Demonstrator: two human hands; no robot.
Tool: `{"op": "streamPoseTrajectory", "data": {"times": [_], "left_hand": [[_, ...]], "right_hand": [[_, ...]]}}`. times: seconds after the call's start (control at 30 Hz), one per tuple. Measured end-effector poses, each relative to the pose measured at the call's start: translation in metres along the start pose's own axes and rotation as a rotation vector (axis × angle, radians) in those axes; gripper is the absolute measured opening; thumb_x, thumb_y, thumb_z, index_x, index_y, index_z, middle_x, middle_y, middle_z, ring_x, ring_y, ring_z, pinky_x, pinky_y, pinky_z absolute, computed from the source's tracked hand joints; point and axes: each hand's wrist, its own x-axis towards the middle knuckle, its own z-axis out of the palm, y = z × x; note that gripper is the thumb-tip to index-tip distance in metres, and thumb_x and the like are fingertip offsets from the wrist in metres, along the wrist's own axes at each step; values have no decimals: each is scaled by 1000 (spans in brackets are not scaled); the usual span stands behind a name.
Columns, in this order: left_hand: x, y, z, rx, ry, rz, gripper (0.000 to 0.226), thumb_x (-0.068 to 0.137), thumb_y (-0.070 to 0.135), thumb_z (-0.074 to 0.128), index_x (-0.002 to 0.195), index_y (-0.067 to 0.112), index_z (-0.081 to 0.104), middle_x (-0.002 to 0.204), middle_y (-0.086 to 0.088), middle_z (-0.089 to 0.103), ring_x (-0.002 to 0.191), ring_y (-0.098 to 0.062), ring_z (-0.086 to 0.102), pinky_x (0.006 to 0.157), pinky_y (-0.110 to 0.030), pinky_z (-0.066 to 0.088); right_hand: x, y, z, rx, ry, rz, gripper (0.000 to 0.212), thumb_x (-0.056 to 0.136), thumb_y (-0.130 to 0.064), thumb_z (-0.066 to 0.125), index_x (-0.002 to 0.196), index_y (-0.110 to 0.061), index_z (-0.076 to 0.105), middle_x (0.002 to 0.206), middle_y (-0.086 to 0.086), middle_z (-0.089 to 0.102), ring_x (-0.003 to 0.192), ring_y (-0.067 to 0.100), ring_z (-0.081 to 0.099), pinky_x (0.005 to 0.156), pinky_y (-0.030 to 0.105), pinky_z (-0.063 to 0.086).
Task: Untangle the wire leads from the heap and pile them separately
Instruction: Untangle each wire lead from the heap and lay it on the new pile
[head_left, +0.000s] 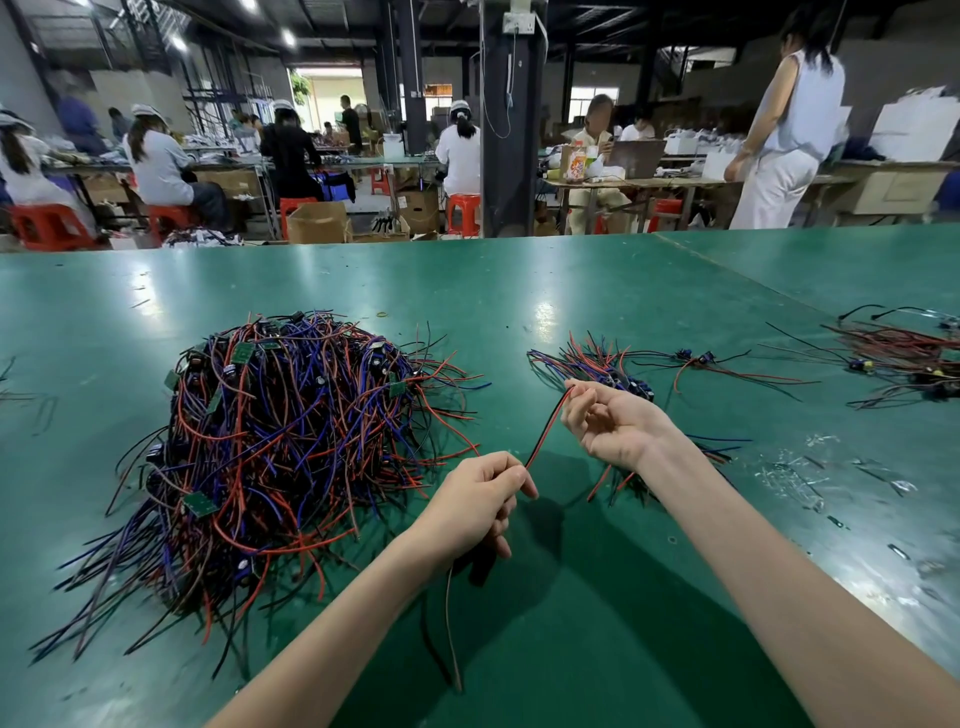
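Indoors (workshop (363, 156)), left hand (478, 499) and right hand (608, 421) pinch a lead (545, 431) over green table (571, 291).

Both hands pinch a red-and-black lead (543, 434), left hand (475, 501) below, right hand (605, 421) above, heap (280, 441) left of the fingers.

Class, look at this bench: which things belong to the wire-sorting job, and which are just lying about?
Job: tangled heap; red-and-black lead, pinched by left hand and right hand; small sorted pile.
Lying about: clear scraps; cardboard box; red stool.
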Motion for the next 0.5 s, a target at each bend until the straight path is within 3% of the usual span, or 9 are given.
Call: {"op": "streamPoseTrajectory", "data": {"times": [0.33,0.5], "left_hand": [[-1,-1,1,15,-12,18,26,99,12,42,79,11,59,48,7,38,37,-8,31,39,-21,42],[-1,1,2,30,-11,28,27,99,10,41,78,11,58,46,7,38,35,-7,30,38,-20,41]], "right_hand": [[-1,-2,-1,4,-25,6,35,92,-4,53,59,7,59,52,9,50,35,12,48,34,17,43],[-2,-1,0,13,-44,8,27,88,-2,52,63,4,57,51,8,48,34,11,46,33,16,42]]}}
